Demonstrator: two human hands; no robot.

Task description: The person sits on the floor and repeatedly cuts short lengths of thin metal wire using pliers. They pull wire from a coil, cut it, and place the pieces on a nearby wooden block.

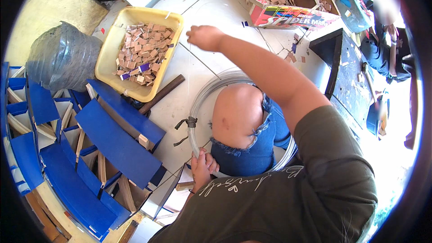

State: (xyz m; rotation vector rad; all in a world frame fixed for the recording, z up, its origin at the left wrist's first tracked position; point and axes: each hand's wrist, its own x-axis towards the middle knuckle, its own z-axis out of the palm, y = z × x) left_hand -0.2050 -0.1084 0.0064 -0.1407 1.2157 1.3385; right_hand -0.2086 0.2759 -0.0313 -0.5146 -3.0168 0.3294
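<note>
A coil of grey wire [196,108] rings my bent knee, bound on its left side with a black strip [192,122]. My left hand [203,166] is closed around the coil's lower left side. My right arm reaches across over the knee, and my right hand [204,38] is raised near the yellow basin, its fingers pinched together. From those fingers a thin pale strand [189,65] hangs down toward the coil; it looks like wire, though its lower end is hard to make out.
The yellow basin [104,49] holds many small brown pieces. Blue curved box parts [117,141] are stacked at left, by a dark plastic-wrapped bundle [63,56] and a brown rod [164,93]. A printed carton [288,17] and black box [346,78] stand right, near another person [389,45].
</note>
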